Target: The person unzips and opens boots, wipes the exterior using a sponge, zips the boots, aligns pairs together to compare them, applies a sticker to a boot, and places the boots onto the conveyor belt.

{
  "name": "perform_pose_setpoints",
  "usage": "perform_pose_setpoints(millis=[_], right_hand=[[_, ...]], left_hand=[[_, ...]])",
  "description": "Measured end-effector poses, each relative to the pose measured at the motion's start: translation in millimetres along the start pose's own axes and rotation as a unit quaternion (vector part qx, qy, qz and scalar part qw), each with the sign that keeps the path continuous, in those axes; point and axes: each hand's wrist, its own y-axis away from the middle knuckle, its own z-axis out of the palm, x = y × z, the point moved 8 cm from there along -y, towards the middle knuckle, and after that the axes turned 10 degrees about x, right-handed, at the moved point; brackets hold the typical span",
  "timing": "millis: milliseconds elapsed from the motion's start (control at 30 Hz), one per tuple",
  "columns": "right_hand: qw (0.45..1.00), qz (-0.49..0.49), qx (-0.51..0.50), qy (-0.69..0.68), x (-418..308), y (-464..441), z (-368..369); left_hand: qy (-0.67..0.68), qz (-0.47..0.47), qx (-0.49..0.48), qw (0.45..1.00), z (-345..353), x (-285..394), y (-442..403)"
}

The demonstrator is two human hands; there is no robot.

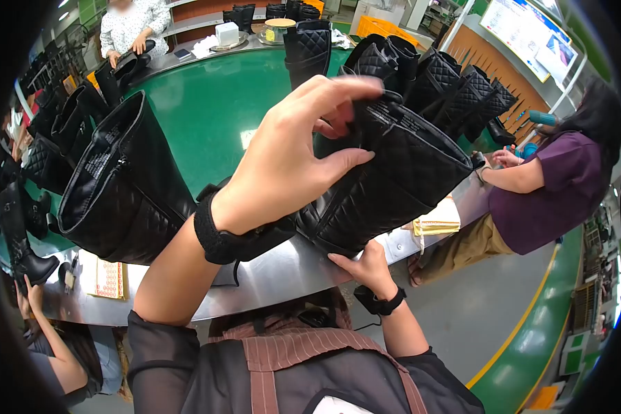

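A tall black quilted boot (pixel 400 165) leans in front of me, its open top tilted up to the right and printed lining showing inside. My left hand (pixel 297 145) is raised beside the top of the shaft, thumb and fingers spread apart. Its fingertips are a little blurred, and whether they touch the boot is unclear. Low down, my right hand (pixel 372 265) grips the boot near its ankle, with the fingers partly hidden behind it. Another black boot (pixel 127 186) stands to the left of my left forearm, its lining also visible.
Several black boots (pixel 462 93) line the green table (pixel 214 83) on the right, and more stand at left. Yellow-edged label sheets (pixel 438 219) lie on the metal edge (pixel 255 276). Co-workers are at right (pixel 545 165), lower left, and across the table (pixel 134 31), handling boots.
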Motion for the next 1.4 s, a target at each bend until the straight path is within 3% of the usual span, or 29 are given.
perform_pose_setpoints(millis=[33,100,167,433,500,533,567,633,767,833,933,1033,1067,1233,1267,1333,1400], right_hand=[[1.0,-0.005,0.015,-0.005,0,1,-2],[1.0,0.001,0.012,-0.01,-4,0,-3],[1.0,0.006,0.01,-0.016,-4,0,-3],[1.0,0.012,0.001,0.004,-7,2,-1],[1.0,0.022,-0.001,0.002,-6,3,0],[1.0,0.031,-0.004,-0.001,-5,2,1],[1.0,0.031,-0.004,-0.002,-8,2,0],[0.999,0.042,0.001,0.006,-11,2,-1],[0.999,0.033,0.002,0.023,-4,3,0],[0.996,0.054,-0.043,0.053,1,6,5],[1.0,0.012,0.011,0.022,-3,2,2],[1.0,0.021,0.001,0.014,-5,-1,1],[1.0,0.023,0.001,0.015,-5,-1,0],[1.0,0.009,-0.006,0.005,2,-3,1],[1.0,0.011,-0.012,0.004,-1,-3,0],[0.987,0.132,-0.075,-0.06,5,-5,1],[0.986,0.091,-0.1,-0.097,18,-14,4]], left_hand=[[0.001,-0.001,0.0,1.0,3,-1,4],[0.034,-0.035,0.116,0.992,-9,-10,17],[-0.045,-0.141,0.052,0.988,2,-28,31],[0.038,-0.24,0.015,0.97,31,-48,45],[0.099,-0.263,-0.033,0.959,37,-48,40],[0.109,-0.321,-0.087,0.937,40,-49,46],[0.107,-0.322,-0.087,0.937,36,-46,44],[0.225,-0.386,-0.132,0.885,43,-44,51],[0.339,-0.322,-0.056,0.882,29,-16,28],[0.315,-0.312,-0.085,0.892,28,-6,23],[0.283,-0.303,-0.091,0.906,29,-6,23],[0.249,-0.309,-0.075,0.915,21,-8,43],[0.216,-0.328,-0.129,0.91,19,-12,55],[0.086,-0.406,-0.197,0.888,-23,-19,136],[0.073,-0.42,-0.191,0.884,-36,-16,153],[0.019,-0.443,-0.185,0.877,-66,-7,181],[-0.047,-0.471,-0.162,0.866,-97,4,204]])
